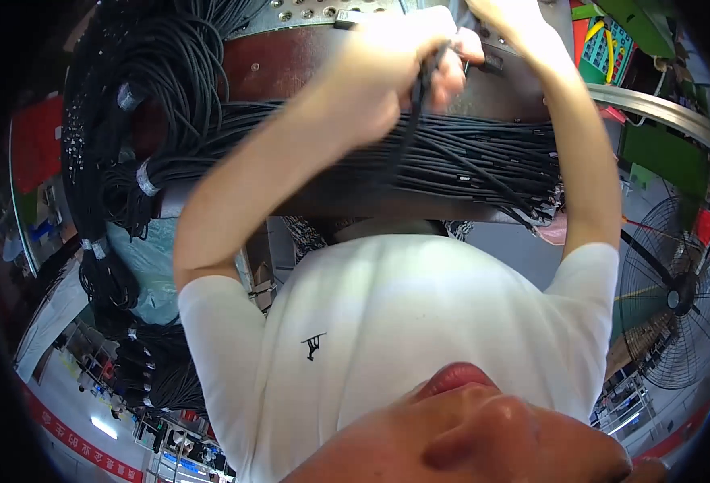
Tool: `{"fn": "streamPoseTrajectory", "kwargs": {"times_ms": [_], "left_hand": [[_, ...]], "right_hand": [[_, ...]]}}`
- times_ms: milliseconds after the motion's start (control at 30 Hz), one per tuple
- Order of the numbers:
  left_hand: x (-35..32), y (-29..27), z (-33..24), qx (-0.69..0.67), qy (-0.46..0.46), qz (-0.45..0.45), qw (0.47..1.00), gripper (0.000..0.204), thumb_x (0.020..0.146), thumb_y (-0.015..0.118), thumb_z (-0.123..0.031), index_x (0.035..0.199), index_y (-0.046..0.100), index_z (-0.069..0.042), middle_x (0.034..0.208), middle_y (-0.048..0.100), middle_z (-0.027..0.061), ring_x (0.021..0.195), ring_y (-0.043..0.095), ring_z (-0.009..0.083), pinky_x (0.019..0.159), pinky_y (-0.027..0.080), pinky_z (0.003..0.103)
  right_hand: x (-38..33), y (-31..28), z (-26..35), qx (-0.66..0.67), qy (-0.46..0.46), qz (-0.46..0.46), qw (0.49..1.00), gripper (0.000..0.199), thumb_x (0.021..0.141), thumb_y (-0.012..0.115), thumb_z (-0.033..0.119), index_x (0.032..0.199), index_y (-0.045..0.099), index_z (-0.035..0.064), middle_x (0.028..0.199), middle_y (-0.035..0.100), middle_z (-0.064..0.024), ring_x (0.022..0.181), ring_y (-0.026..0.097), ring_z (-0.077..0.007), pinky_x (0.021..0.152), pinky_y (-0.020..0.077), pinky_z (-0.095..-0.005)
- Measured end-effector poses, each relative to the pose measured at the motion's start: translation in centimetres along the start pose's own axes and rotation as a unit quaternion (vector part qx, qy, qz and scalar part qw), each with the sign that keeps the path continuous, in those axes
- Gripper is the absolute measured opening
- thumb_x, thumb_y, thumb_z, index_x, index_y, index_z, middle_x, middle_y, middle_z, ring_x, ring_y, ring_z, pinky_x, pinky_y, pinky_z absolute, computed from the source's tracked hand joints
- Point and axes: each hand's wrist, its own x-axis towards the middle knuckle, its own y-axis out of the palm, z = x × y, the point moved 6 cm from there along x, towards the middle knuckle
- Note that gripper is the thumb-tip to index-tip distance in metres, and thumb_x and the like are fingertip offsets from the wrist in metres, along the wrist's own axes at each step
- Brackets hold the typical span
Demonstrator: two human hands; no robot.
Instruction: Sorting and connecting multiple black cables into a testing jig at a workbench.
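Note:
My left hand (423, 52) is up at the top middle, its fingers closed round a black cable (413, 121). The cable hangs down from the fist toward me, its lower part blurred by motion. My right hand (509, 11) is just right of the left one, cut off by the top edge, with its fingers out of sight. Below both hands, a thick bundle of black cables (451, 157) lies across the near part of the work table (270, 60), the cable ends toward the right.
Tied coils of black cable (178, 56) hang and lie at the left. A perforated metal plate (298, 11) is at the far edge. At the right are a green board with yellow-handled pliers (610, 55), a metal rail (661, 109) and a large black fan (673, 299).

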Motion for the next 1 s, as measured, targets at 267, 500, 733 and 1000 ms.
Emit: {"fn": "streamPoseTrajectory", "kwargs": {"times_ms": [267,500,733,1000], "left_hand": [[7.8,-3.8,-7.3,0.205,0.446,0.224,0.842,0.015,0.094,0.049,-0.005,0.099,0.062,0.000,0.078,0.059,0.0041,0.061,0.056,0.0112,0.052,0.048,0.024],[9.5,-6.8,-9.7,0.569,0.322,0.011,0.757,0.020,0.090,0.055,-0.011,0.102,0.066,0.001,0.092,0.069,0.0123,0.073,0.066,0.0197,0.062,0.053,0.031],[7.2,-5.9,-10.6,0.713,0.342,-0.073,0.607,0.026,0.092,0.050,-0.022,0.105,0.066,-0.005,0.095,0.068,0.0148,0.085,0.066,0.0275,0.077,0.053,0.035],[8.5,-7.4,-10.6,0.740,0.483,-0.113,0.454,0.023,0.087,0.057,-0.025,0.091,0.067,-0.005,0.083,0.067,0.0142,0.072,0.064,0.0298,0.072,0.051,0.041]], "right_hand": [[0.8,-0.6,-1.9,-0.070,-0.002,-0.053,0.996,0.025,0.090,0.049,0.013,0.104,0.066,0.0016,0.098,0.067,-0.0197,0.087,0.064,-0.0334,0.080,0.0504,-0.0397],[0.3,-1.9,-4.1,-0.163,0.010,-0.093,0.982,0.026,0.090,0.048,0.013,0.106,0.066,0.0024,0.099,0.066,-0.0198,0.086,0.064,-0.0337,0.080,0.0505,-0.0404],[-0.2,0.0,-0.5,-0.177,0.014,0.020,0.984,0.022,0.083,0.052,0.018,0.093,0.065,0.0041,0.091,0.065,-0.0194,0.083,0.063,-0.0343,0.077,0.0499,-0.0427],[0.0,-0.1,-2.1,-0.159,0.042,-0.011,0.986,0.025,0.083,0.054,0.017,0.100,0.063,0.0019,0.097,0.063,-0.0226,0.090,0.061,-0.0365,0.080,0.0490,-0.0434]]}}
